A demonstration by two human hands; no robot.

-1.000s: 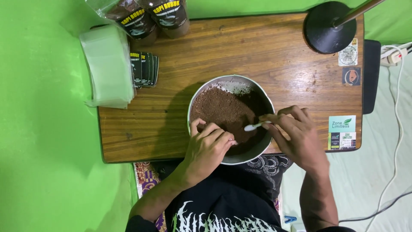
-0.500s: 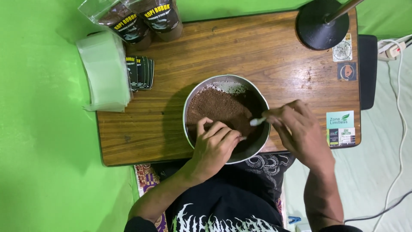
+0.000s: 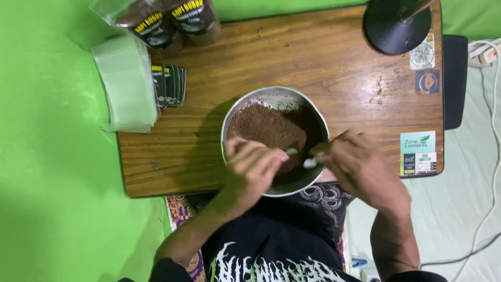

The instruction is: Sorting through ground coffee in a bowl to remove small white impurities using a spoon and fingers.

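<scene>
Head view: one bowl (image 3: 313, 112); left hand (image 3: 253, 169) curled unclear, right hand (image 3: 360, 167) grips one spoon (image 3: 310, 163).

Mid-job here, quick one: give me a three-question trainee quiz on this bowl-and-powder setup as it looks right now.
1. True or false: the metal bowl holds brown powder.
2. Which hand holds the small white spoon? A) left hand B) right hand C) neither
3. What lies on the wooden table beside the stack of clear plastic bags?

Key:
1. True.
2. B; the left hand is over the bowl's near rim, and what it pinches cannot be told.
3. A small fan of dark printed labels, with filled powder packs at the far edge.
</scene>
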